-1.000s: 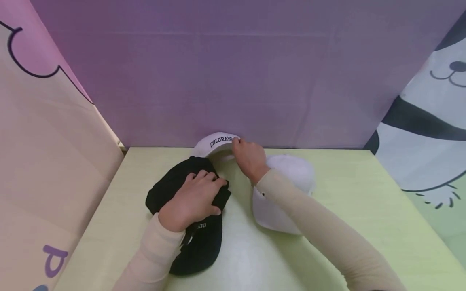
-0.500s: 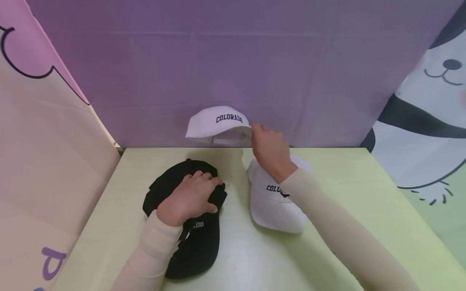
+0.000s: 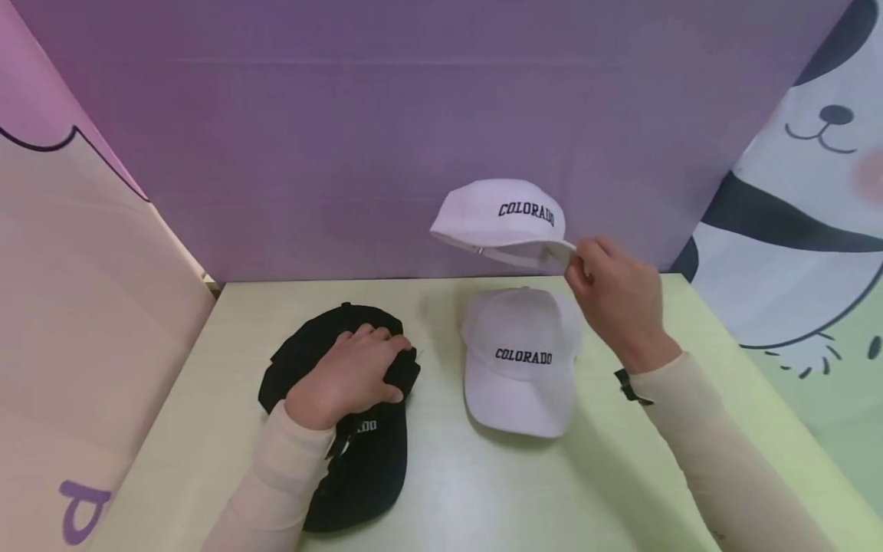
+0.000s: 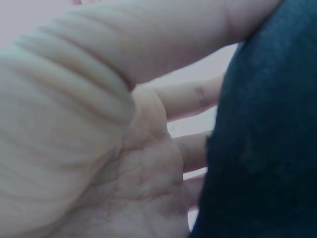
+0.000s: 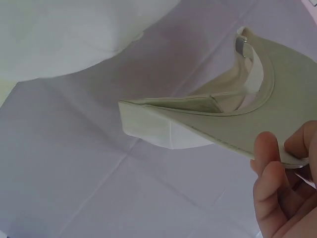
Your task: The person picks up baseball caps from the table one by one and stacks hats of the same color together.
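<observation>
In the head view my right hand [image 3: 617,299] pinches the brim of a white baseball cap [image 3: 500,207] lettered COLORADO, held up above the table in front of the purple backdrop. The right wrist view shows the brim's underside and the back strap of this white cap [image 5: 292,94], thumb and fingers at the brim edge. Below it, a second white cap [image 3: 520,391] rests on the table, brim toward me. My left hand [image 3: 348,376] grips the crown of a black cap [image 3: 372,475] at the left, covering part of its lettering. More black cap fabric shows under its left side.
The pale wooden table [image 3: 441,491] reaches back to a purple cloth backdrop [image 3: 310,153]. Printed panels stand at both sides, a pink and beige one [image 3: 76,322] at the left and a panda one [image 3: 779,291] at the right.
My right hand has raised the white cap from the table's back edge and carried it rightward over the other white cap, whose lettering now shows fully. The left hand stays on the black cap.
</observation>
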Tool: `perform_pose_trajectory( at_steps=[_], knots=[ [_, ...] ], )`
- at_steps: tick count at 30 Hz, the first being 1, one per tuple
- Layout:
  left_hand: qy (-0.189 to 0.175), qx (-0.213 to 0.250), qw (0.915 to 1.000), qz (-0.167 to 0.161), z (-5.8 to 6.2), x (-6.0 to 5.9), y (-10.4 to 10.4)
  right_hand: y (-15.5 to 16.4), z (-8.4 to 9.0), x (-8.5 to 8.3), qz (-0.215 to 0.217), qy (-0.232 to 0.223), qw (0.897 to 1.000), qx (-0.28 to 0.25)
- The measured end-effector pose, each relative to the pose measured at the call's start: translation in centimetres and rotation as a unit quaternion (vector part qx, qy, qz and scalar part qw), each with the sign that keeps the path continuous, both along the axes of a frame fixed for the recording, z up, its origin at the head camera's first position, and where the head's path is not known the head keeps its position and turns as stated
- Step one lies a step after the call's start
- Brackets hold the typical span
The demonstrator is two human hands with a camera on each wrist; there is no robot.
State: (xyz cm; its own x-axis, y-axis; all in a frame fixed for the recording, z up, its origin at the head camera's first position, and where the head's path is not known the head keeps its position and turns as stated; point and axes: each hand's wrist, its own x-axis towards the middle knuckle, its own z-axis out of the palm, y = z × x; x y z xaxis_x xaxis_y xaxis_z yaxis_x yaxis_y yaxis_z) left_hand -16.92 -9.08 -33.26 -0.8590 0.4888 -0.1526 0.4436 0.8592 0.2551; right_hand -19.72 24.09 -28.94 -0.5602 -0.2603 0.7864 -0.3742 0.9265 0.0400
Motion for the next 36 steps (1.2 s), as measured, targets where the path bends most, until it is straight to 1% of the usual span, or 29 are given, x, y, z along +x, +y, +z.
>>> perform_pose_trajectory(
  at_steps=[2, 8, 12, 15, 19, 22, 28, 30, 33, 35, 36],
  knots=[
    [0.000, 0.000, 1.0000, 0.000, 0.0, 0.0, 0.0, 0.7, -0.1, 0.9, -0.004, 0.005, 1.000, 0.008],
    [0.004, -0.002, 1.0000, -0.001, 0.0, 0.1, -0.1, 1.9, -0.7, 3.6, -0.006, -0.007, 1.000, 0.019],
    [0.005, 0.000, 1.0000, -0.001, 0.0, 0.2, 0.0, 2.3, -1.0, 5.0, -0.001, -0.015, 0.999, 0.030],
    [0.001, 0.004, 1.0000, -0.001, -0.1, 0.3, 0.0, 2.4, -1.6, 6.0, 0.012, -0.014, 0.999, 0.030],
    [-0.002, 0.006, 1.0000, -0.003, -0.2, 0.4, 0.0, 2.3, -2.7, 7.3, 0.033, -0.007, 0.999, 0.029],
    [0.003, 0.002, 1.0000, -0.003, -0.1, 0.3, -0.1, 2.1, -3.8, 7.9, 0.044, 0.007, 0.998, 0.039],
    [0.009, -0.005, 1.0000, 0.000, -0.1, 0.1, -0.4, 1.3, -6.5, 8.3, 0.070, 0.047, 0.993, 0.083],
    [0.009, -0.005, 1.0000, 0.001, -0.2, 0.1, -0.4, 1.1, -7.3, 8.5, 0.078, 0.037, 0.991, 0.098],
    [0.010, -0.004, 0.9999, 0.000, -0.3, 0.0, -0.5, 0.8, -8.4, 8.8, 0.083, -0.001, 0.990, 0.115],
    [0.012, -0.005, 0.9999, 0.000, -0.4, -0.1, -0.4, 0.7, -8.8, 9.0, 0.083, -0.030, 0.988, 0.123],
    [0.012, -0.006, 0.9999, 0.000, -0.4, -0.1, -0.4, 0.6, -8.9, 9.1, 0.082, -0.036, 0.988, 0.126]
  ],
)
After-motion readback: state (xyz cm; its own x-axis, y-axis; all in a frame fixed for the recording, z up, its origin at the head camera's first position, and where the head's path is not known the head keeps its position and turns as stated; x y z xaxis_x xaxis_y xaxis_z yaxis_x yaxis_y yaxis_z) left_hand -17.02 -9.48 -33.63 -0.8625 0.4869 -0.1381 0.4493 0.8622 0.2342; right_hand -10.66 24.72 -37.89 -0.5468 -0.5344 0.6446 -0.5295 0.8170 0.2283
